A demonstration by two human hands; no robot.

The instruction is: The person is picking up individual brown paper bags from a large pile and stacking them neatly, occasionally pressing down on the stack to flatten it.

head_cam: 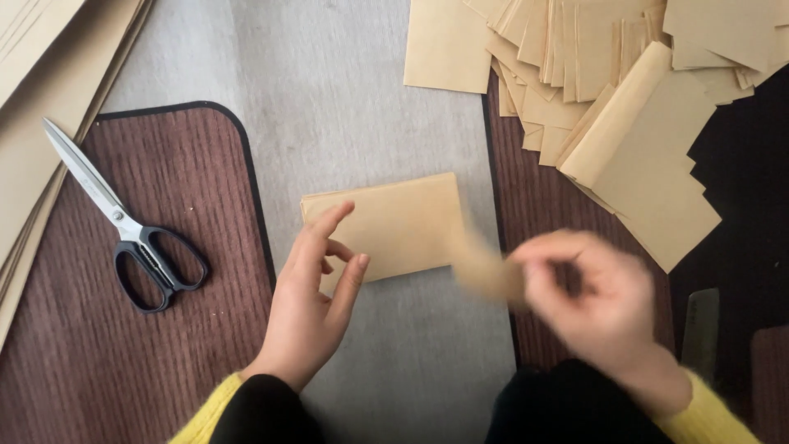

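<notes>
Head view: left hand (311, 304), fingers spread wide, rests on a folded tan paper (386, 226) lying on the grey surface (329, 99). Right hand (596, 300), blurred, pinches a paper strip (485, 271). Scissors (123, 222) lie left; loose paper pile (608, 74) above.

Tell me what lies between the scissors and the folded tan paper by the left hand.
In the head view, only brown ribbed mat, its black edge, and bare grey floor separate the scissors from the folded paper; nothing else lies there.

Left hand (316, 288) fingers on folded tan paper (386, 226), right hand (596, 300) blurred pinching its corner, scissors (123, 222) on mat (99, 353)
</notes>
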